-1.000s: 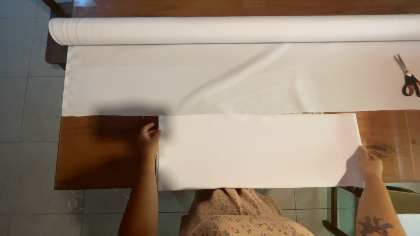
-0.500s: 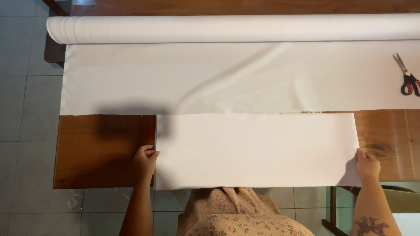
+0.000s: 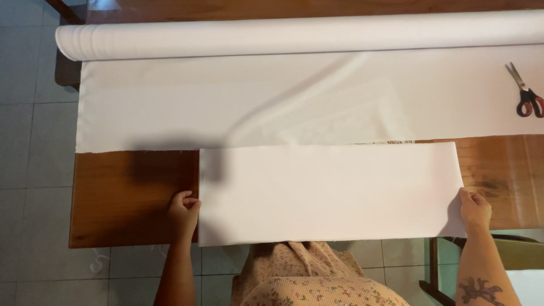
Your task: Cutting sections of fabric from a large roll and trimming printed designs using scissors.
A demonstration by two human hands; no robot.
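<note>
The left hand was closed on the left edge of a cut white fabric panel, and the right hand pinched its right edge. The panel lay flat along the near edge of the wooden table. A white fabric roll lay along the far edge, with red-handled scissors near the far right corner.

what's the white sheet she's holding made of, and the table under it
The white sheet looks like woven cloth, matte: it lies limp, with frayed threads at the cut edge of the larger piece off the roll. The table looks like varnished wood: brown grain, slight sheen.
</note>
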